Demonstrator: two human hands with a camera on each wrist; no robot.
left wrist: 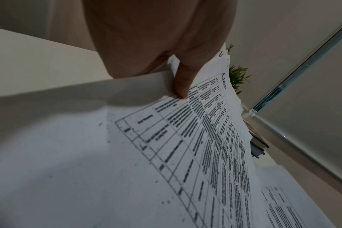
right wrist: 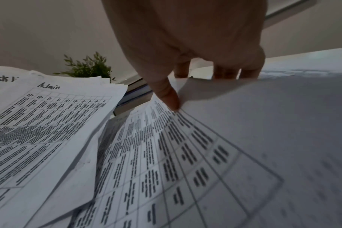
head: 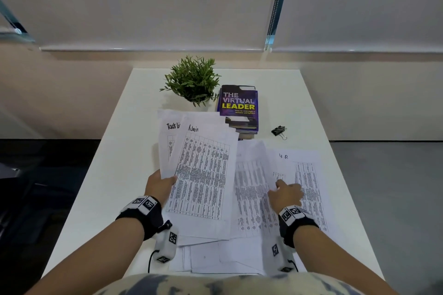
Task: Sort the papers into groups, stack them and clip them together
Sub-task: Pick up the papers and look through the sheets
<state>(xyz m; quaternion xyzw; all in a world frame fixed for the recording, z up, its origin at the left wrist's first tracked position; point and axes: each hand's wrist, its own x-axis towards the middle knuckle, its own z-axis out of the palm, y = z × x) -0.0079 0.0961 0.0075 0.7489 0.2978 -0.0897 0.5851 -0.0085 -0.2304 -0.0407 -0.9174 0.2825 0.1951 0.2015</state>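
Observation:
Printed table sheets lie spread over the white table (head: 115, 155). My left hand (head: 160, 184) pinches a raised bundle by its left edge, thumb (left wrist: 182, 83) on top. The front sheet is headed "Admin" (head: 203, 170) (left wrist: 215, 123) (right wrist: 49, 120); a "Task Li.." sheet (head: 169, 132) shows behind it. My right hand (head: 286, 193) pinches the left edge of the "H.R" sheet (head: 309, 175) (right wrist: 273, 131), thumb (right wrist: 169, 95) on the printed sheet (head: 250, 189) beside it, fingers (right wrist: 226, 72) curled over the edge. A black binder clip (head: 279, 131) lies at the back right.
A potted green plant (head: 193, 80) and a stack of books (head: 239, 108), the top one titled "The Virtual Leader", stand at the back of the table. More sheets (head: 215, 256) lie at the near edge. Bare tabletop shows at left and far right.

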